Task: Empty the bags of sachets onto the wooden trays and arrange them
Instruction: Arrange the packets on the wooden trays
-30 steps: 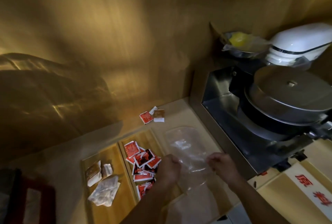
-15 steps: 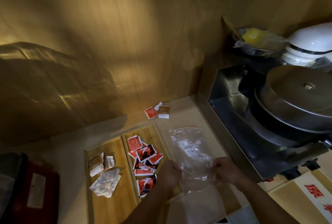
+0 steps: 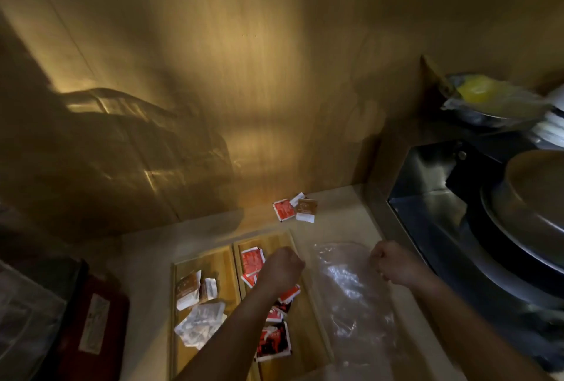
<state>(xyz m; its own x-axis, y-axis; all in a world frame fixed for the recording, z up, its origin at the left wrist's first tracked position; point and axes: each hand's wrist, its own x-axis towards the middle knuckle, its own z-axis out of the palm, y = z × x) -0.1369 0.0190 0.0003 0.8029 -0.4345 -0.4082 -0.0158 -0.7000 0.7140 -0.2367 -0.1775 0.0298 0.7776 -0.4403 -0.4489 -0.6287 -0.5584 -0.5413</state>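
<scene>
a: over the right-hand wooden tray (image 3: 308,313) both fists are closed. the left hand (image 3: 282,267) and the right hand (image 3: 393,263) each seem to pinch an edge of the clear plastic bag (image 3: 351,292), stretched flat between them. the film is too faint to see the pinch itself.

b: anything left inside it?

a: it looks empty to me, though the glare makes that a judgement. the red sachets (image 3: 273,339) lie loose in that tray, partly under the left forearm. the brown and white sachets (image 3: 198,304) sit in the left wooden tray (image 3: 219,258).

b: so which step is this?

a: emptying, near its end, i think. arranging is not yet done; the red ones overlap at odd angles.

b: and next?

a: probably putting the bag aside, clear of the trays, then squaring up the piles. three stray sachets (image 3: 294,211) lie on the counter (image 3: 341,218) beyond the trays, well apart from the rest, and likely need fetching in.
</scene>
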